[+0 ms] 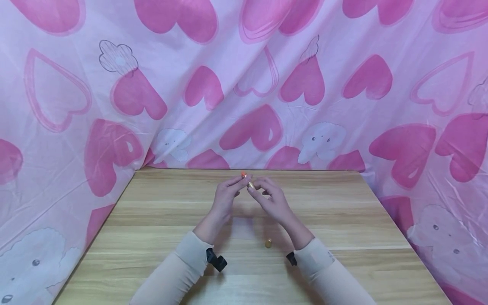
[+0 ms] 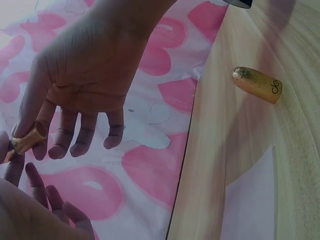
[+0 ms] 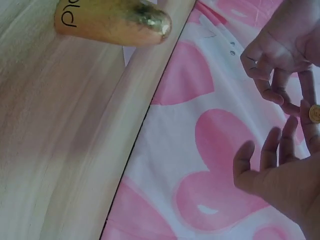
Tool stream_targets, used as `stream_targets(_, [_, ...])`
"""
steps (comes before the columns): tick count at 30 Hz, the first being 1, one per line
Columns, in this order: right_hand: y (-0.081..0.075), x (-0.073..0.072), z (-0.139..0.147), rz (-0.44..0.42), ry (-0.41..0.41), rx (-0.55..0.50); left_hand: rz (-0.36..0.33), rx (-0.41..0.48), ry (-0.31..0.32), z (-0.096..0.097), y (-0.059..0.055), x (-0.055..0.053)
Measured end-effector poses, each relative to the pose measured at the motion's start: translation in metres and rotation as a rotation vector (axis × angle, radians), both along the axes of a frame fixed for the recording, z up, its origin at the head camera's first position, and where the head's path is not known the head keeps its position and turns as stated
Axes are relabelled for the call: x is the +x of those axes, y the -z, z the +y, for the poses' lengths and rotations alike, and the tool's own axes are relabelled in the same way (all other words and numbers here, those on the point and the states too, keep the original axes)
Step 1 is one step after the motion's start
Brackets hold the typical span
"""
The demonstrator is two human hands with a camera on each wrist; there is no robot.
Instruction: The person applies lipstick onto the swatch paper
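Observation:
Both hands meet over the far part of the table around a small gold lipstick (image 1: 250, 184) with an orange tip. My left hand (image 1: 225, 195) pinches it near the orange end, its other fingers spread loosely in the left wrist view. At the gold base, the thumb and forefinger of my right hand (image 1: 273, 202) grip the tube. The round end of that base (image 3: 315, 114) shows at the edge of the right wrist view. A gold bullet-shaped cap (image 1: 268, 243) with dark lettering stands upright on the table, nearer the body and between the forearms.
The wooden table (image 1: 164, 207) ends at a pink-and-white curtain (image 1: 251, 127) printed with hearts, which also hangs along both sides. A pale rectangular patch (image 1: 242, 227) shows on the tabletop between the wrists. Black wrist cameras (image 1: 216, 259) sit at both cuffs.

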State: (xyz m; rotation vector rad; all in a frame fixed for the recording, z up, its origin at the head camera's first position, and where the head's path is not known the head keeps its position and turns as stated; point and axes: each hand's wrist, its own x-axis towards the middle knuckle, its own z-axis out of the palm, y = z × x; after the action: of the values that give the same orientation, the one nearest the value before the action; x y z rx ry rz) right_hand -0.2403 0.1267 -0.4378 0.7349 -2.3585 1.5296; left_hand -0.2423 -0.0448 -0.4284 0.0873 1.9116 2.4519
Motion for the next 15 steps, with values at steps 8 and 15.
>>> stream_targets(8, [-0.0028,0.0,0.006,-0.181,-0.157,-0.085,0.021,-0.031,0.051,-0.0033,-0.0016,0.0006])
stream_targets(15, [-0.0026,-0.0003,0.0089,-0.292,-0.233,-0.16,0.046,-0.035,0.11,-0.0054,0.0001,-0.0006])
